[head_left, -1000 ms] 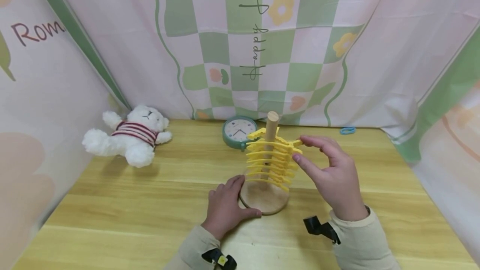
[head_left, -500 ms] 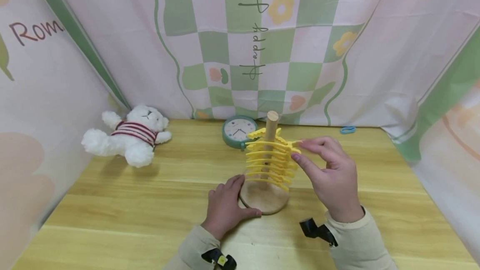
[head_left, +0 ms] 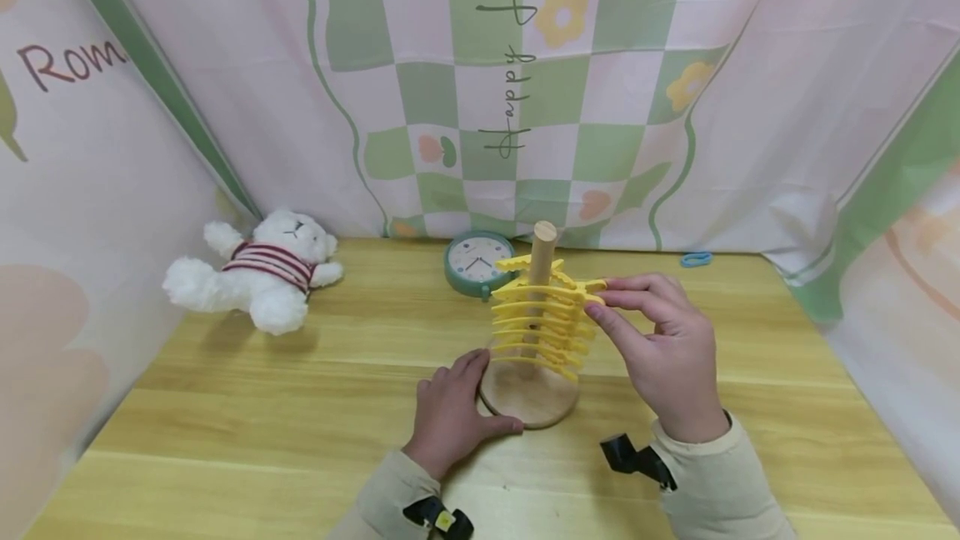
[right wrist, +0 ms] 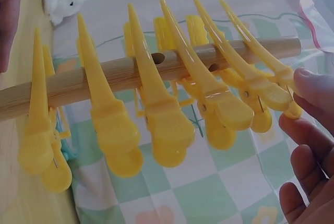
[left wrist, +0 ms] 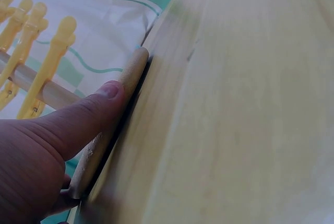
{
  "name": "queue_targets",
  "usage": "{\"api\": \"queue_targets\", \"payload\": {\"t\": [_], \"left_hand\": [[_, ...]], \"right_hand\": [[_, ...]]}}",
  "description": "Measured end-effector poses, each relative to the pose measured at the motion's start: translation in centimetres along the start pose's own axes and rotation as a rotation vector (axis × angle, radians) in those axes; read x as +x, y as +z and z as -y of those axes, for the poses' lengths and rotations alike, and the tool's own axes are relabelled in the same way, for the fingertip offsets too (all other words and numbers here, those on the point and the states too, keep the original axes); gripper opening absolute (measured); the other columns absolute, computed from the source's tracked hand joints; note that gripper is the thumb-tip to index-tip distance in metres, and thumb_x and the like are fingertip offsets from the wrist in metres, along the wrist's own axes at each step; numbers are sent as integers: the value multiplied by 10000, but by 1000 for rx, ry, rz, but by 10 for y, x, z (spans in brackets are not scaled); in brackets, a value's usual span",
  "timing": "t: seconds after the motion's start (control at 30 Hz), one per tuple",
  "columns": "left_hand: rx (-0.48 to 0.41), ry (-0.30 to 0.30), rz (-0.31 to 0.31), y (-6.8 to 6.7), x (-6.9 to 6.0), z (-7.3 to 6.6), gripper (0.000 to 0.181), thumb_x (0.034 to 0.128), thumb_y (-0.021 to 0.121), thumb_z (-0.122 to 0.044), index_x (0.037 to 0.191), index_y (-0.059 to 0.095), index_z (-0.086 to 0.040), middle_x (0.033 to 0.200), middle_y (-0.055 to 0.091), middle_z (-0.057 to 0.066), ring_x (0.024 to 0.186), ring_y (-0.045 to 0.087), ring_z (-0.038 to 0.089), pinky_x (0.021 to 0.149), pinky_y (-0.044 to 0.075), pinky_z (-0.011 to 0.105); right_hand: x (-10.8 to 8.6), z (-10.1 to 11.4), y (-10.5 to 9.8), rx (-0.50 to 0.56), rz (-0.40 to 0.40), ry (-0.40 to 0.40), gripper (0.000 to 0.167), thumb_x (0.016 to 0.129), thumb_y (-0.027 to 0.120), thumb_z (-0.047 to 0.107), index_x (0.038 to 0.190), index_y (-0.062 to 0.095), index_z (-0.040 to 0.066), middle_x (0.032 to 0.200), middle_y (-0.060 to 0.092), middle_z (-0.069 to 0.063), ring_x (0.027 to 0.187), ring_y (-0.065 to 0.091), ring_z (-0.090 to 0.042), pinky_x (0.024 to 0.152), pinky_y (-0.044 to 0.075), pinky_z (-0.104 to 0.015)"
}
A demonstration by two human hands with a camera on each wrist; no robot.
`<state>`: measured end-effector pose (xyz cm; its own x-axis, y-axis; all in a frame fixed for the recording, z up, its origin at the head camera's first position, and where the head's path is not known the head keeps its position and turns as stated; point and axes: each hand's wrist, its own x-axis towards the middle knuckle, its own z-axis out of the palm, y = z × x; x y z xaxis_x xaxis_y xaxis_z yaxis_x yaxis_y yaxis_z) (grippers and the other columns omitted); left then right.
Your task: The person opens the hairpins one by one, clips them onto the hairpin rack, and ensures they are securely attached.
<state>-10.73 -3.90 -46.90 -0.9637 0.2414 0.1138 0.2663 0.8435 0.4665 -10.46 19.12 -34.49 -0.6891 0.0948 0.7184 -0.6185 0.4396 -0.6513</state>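
In the head view, a wooden stand has a round base (head_left: pixel 536 407) and an upright rod (head_left: pixel 543 248). Several yellow plastic spring clips (right wrist: pixel 112 130) are clamped across the rod, one above another. My left hand (head_left: pixel 450 411) grips the base's near left edge; the left wrist view shows its thumb (left wrist: pixel 99 106) on the base rim. At the upper right of the stack, my right hand (head_left: pixel 671 361) pinches the handle end of the topmost near-side clip (right wrist: pixel 255 42) between thumb and fingers. That clip lies across the rod below its bare top.
A teal round clock (head_left: pixel 476 263) lies just behind the stand. To the left lies a white plush bear (head_left: pixel 273 269) in a striped shirt. A small blue loop-shaped item (head_left: pixel 696 259) is near the table's back right edge. Patterned curtains (head_left: pixel 420 90) enclose the table (head_left: pixel 300 440).
The clip in my right hand has shifted slightly, and its handle ends show more clearly between the fingers than half a second ago. My left hand and the base have stayed put.
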Motion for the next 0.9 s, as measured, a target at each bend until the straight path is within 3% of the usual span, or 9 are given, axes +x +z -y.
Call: {"api": "queue_targets", "payload": {"t": [0.37, 0.63, 0.9], "left_hand": [[-3, -6, 4, -1, -1, 0, 1089, 637, 767, -757, 1505, 472, -167, 1516, 484, -3, 1067, 562, 248, 835, 398, 447], [-8, -1, 8, -2, -1, -1, 1071, 650, 771, -745, 1502, 477, -166, 1518, 482, -13, 1054, 562, 246, 825, 394, 445], [9, 12, 13, -3, -1, -1, 1049, 660, 769, -744, 1487, 499, -158, 1508, 491, -24, 1047, 571, 246, 807, 393, 427]], "right_hand": [[1, 2, 0, -32, 2, 12, 203, 717, 826, -122, 862, 784, 14, 951, 715, -19, 993, 590, -112, 779, 435, -176], [1, 4, 1, -40, 15, 27, 187, 727, 828, -105, 857, 781, 21, 955, 721, -113, 999, 581, -102, 810, 415, -202], [0, 4, 2, -36, 1, 3, 188, 727, 826, -112, 859, 775, 11, 941, 721, -111, 992, 587, -99, 806, 421, -199]]}}
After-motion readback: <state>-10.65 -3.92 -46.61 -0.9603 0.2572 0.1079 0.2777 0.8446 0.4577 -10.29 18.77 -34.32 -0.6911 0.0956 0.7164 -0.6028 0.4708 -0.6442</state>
